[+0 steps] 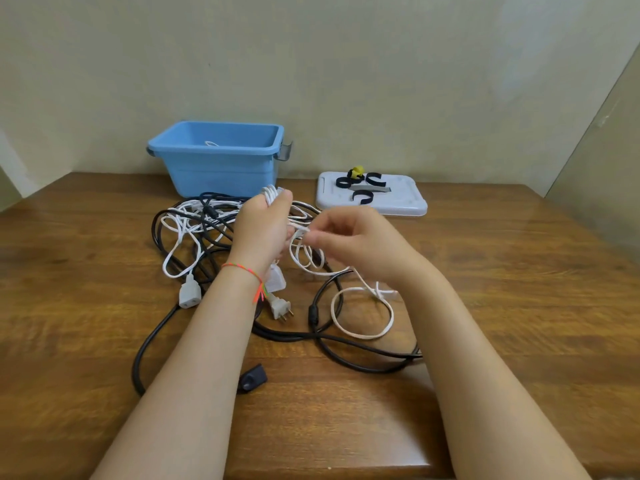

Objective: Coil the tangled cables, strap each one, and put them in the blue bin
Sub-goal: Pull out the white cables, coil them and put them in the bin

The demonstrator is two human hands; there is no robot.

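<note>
Tangled cables (242, 258), thin white cords knotted through thick black rubber power leads, sprawl across the middle of the wooden table (519, 306), and one thin white cable (362, 308) is being wound out of the heap. The left hand (263, 233) grips a bundle of finished white loops at frame centre, seemingly to keep the coil from springing apart, while the right hand (353, 237), just beside it, pinches the free strand to feed the next turn. The blue plastic bin (221, 168) waits open at upper left, a white loop already inside, and black hook-and-loop straps (362, 196) lie ready on the grey plastic lid (401, 202) at upper right, probably for easy reach.
</note>
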